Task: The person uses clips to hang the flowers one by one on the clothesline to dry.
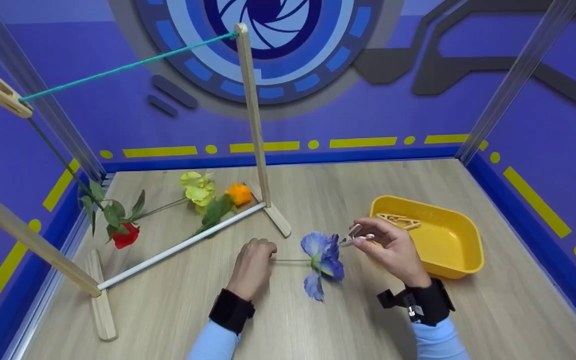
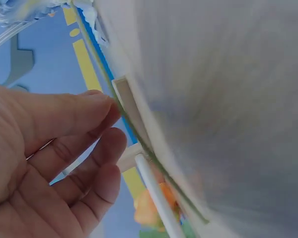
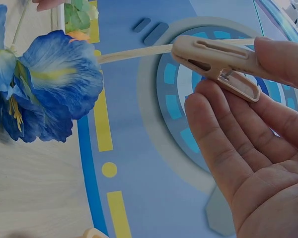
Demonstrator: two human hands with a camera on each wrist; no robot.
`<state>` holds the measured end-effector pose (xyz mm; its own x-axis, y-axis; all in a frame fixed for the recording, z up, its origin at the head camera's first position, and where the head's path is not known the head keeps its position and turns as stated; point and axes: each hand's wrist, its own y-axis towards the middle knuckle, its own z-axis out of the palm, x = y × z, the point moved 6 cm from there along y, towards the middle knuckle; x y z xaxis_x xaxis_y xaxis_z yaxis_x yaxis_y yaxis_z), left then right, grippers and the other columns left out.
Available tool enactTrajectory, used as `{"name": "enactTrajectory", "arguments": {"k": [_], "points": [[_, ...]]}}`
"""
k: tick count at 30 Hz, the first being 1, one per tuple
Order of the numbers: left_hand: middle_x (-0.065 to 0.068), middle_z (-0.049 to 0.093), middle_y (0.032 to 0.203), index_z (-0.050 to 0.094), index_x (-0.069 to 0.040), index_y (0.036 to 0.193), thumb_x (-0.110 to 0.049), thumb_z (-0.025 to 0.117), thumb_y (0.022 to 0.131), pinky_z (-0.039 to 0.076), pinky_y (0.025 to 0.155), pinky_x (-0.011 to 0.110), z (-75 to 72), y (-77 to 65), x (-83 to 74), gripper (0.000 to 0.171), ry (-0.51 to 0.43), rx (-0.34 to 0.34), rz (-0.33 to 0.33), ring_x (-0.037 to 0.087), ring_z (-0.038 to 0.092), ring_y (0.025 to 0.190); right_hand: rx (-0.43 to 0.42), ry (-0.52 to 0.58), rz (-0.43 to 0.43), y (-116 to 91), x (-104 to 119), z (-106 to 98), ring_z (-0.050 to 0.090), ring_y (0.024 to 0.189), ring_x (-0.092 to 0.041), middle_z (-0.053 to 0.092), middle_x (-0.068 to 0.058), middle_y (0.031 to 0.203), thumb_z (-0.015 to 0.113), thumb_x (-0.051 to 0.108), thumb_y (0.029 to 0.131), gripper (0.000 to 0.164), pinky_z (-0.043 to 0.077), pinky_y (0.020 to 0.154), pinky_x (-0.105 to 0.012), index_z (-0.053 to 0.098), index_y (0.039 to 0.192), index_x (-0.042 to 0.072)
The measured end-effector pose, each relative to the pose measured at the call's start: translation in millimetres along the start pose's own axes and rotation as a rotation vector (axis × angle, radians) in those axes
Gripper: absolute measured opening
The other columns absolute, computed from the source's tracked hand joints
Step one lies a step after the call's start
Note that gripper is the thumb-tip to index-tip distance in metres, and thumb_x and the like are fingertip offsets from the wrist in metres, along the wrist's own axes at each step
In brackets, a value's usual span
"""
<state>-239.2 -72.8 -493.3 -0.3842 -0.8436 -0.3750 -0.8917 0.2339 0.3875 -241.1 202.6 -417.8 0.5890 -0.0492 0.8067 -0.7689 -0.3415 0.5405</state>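
Observation:
My left hand [image 1: 252, 267] pinches the thin green stem [image 2: 176, 187] of a blue artificial flower [image 1: 324, 255] between thumb and forefinger, low over the table. The flower's blue-violet petals [image 3: 64, 74] point toward my right hand [image 1: 390, 250]. That hand holds a light wooden clothespin [image 3: 213, 62] by its handle end, thumb on one side and fingers on the other. The clothespin's nose faces the bloom, a small gap from the petals.
A yellow tub [image 1: 475, 255] with several clothespins [image 1: 398, 220] stands at right. At left, a wooden stand [image 1: 253, 115] carries a green string [image 1: 128, 66]; a clothespin [image 1: 0, 95] there holds a hanging red rose [image 1: 127, 236]. Yellow-green [image 1: 199, 189] and orange flowers [image 1: 239, 194] are behind the white bar [image 1: 183, 246].

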Motion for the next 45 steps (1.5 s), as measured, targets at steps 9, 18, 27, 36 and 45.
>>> {"name": "enactTrajectory", "arguments": {"k": [9, 18, 27, 36, 45], "points": [[0.006, 0.060, 0.074, 0.073, -0.002, 0.083, 0.006, 0.074, 0.086, 0.052, 0.061, 0.034, -7.5, -1.7, -17.1, 0.008, -0.026, 0.044, -0.064, 0.024, 0.062, 0.071, -0.004, -0.025, 0.020, 0, -1, 3, 0.071, 0.096, -0.013, 0.070, -0.024, 0.104, 0.070, -0.018, 0.086, 0.035, 0.060, 0.081, -0.025, 0.066, 0.120, -0.011], [0.010, 0.057, 0.067, 0.067, 0.000, 0.076, -0.001, 0.073, 0.090, 0.050, 0.052, 0.036, -4.3, -7.8, -46.4, 0.015, 0.038, 0.038, -0.069, 0.027, 0.062, 0.061, 0.004, -0.021, 0.027, 0, -2, 7, 0.071, 0.095, -0.012, 0.070, -0.025, 0.104, 0.070, -0.018, 0.087, 0.033, 0.059, 0.080, -0.024, 0.065, 0.120, -0.015], [0.014, 0.058, 0.068, 0.066, 0.004, 0.079, -0.001, 0.067, 0.092, 0.052, 0.052, 0.040, 8.7, -8.7, -49.3, 0.013, 0.074, 0.089, -0.139, 0.029, 0.061, 0.059, 0.062, -0.041, 0.024, -1, -6, 19, 0.071, 0.096, -0.011, 0.071, -0.024, 0.106, 0.071, -0.014, 0.088, 0.035, 0.059, 0.082, -0.024, 0.066, 0.122, -0.010], [0.014, 0.055, 0.064, 0.060, 0.001, 0.068, 0.002, 0.063, 0.093, 0.050, 0.051, 0.039, 15.8, -8.5, -37.5, 0.025, -0.032, 0.136, -0.192, 0.027, 0.058, 0.056, 0.084, -0.002, -0.014, 0, -8, 30, 0.071, 0.096, -0.015, 0.070, -0.028, 0.105, 0.072, -0.016, 0.086, 0.035, 0.058, 0.085, -0.024, 0.066, 0.120, -0.011], [0.006, 0.049, 0.058, 0.052, -0.007, 0.061, -0.003, 0.067, 0.093, 0.044, 0.051, 0.036, 10.4, -6.9, -24.7, 0.036, -0.153, 0.135, -0.301, 0.017, 0.048, 0.054, 0.085, -0.005, 0.002, 0, -8, 29, 0.071, 0.097, -0.012, 0.071, -0.025, 0.103, 0.072, -0.015, 0.087, 0.035, 0.059, 0.084, -0.025, 0.066, 0.121, -0.010]]}}
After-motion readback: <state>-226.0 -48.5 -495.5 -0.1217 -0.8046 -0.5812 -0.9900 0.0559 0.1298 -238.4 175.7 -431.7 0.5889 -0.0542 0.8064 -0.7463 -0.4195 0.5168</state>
